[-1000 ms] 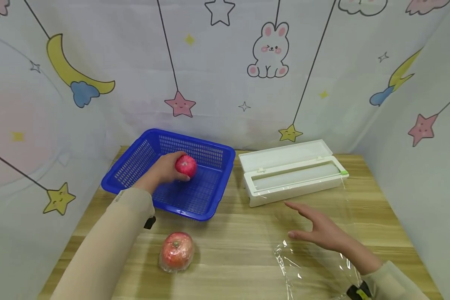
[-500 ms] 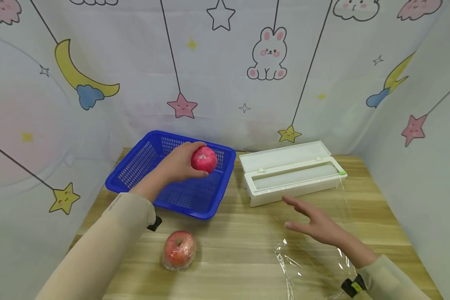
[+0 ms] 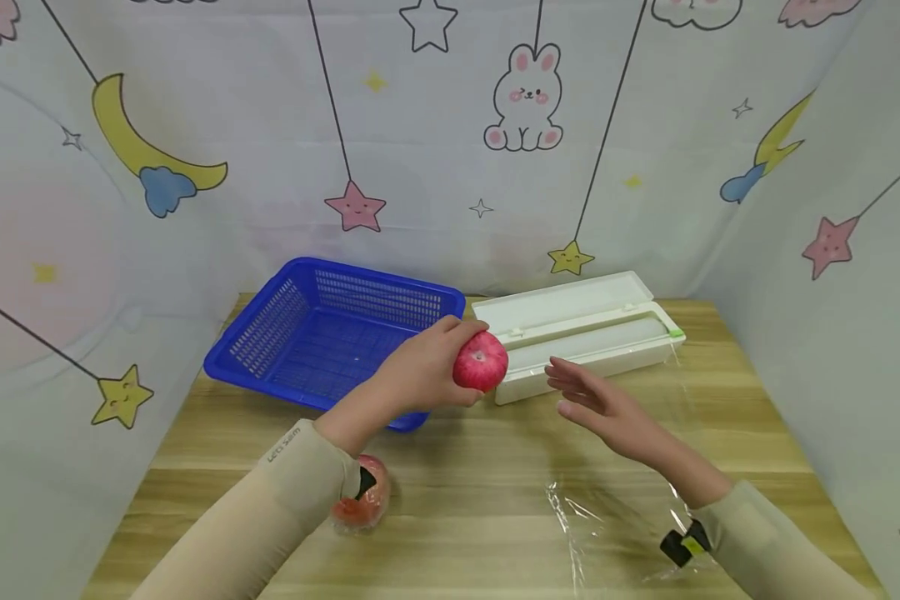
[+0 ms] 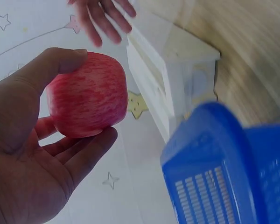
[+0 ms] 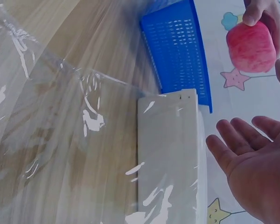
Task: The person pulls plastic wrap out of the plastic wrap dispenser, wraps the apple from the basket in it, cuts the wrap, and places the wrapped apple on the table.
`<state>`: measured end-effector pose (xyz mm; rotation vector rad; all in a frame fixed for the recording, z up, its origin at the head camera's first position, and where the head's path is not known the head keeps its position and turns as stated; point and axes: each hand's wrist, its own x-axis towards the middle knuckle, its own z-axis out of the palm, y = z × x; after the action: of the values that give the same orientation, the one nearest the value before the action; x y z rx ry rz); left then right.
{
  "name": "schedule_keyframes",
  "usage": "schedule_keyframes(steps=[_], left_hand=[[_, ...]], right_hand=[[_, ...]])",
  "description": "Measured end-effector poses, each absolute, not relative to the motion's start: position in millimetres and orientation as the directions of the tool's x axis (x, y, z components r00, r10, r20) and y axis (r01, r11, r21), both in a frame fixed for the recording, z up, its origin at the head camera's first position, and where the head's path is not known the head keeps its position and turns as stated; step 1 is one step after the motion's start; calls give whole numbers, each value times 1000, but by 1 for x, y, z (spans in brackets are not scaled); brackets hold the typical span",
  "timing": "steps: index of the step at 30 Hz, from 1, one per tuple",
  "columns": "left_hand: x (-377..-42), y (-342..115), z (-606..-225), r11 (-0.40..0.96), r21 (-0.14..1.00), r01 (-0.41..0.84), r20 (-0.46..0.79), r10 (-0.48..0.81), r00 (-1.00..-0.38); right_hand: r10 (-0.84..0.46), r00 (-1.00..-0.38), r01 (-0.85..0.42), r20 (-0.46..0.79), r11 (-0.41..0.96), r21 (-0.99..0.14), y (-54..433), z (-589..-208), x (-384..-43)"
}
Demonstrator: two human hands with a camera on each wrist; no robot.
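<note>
My left hand [image 3: 427,371] grips a red apple [image 3: 481,362] between thumb and fingers, held up in front of the white cling film dispenser [image 3: 592,354]. In the left wrist view the thumb lies over the top of the apple [image 4: 88,95] and the fingers support it from below. My right hand [image 3: 607,412] hovers with its fingers extended, holding nothing, just right of the apple. Beneath it a sheet of clear cling film [image 5: 84,140] is drawn out of the dispenser over the table, wrinkled along its edge.
A blue plastic basket [image 3: 258,383] stands at the back left, nothing in it. Another apple [image 3: 371,496], wrapped in film, sits on the wooden table [image 3: 450,525], partly hidden by my left sleeve. Patterned curtains [image 3: 450,233] enclose the table at the back and sides.
My left hand has lifted the red apple out of the blue basket and carried it right, toward the dispenser. My right hand has shifted slightly up and left.
</note>
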<state>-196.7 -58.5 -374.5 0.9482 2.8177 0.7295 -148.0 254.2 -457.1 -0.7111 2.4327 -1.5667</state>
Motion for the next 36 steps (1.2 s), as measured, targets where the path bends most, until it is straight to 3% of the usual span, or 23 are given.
schedule_keyframes(steps=[9,19,27,32,36], left_hand=[[-182,-26,-395,665,475,576,98,611,-786],[-167,5,-411,671,410,618,122,631,-766],[-163,18,-423,687,355,634,139,632,-762],[-162,21,-429,675,398,622,178,608,-774],[-160,23,-440,633,498,592,244,553,-796]], right_hand=[[-480,-877,-191,37,275,-942,238,-446,-153],[-393,-918,-113,-45,370,-922,238,-454,-151],[-355,-933,-72,-60,346,-936,241,-463,-150],[-329,-942,-54,-58,323,-945,245,-468,-151],[-306,-948,-5,-91,297,-955,251,-470,-151]])
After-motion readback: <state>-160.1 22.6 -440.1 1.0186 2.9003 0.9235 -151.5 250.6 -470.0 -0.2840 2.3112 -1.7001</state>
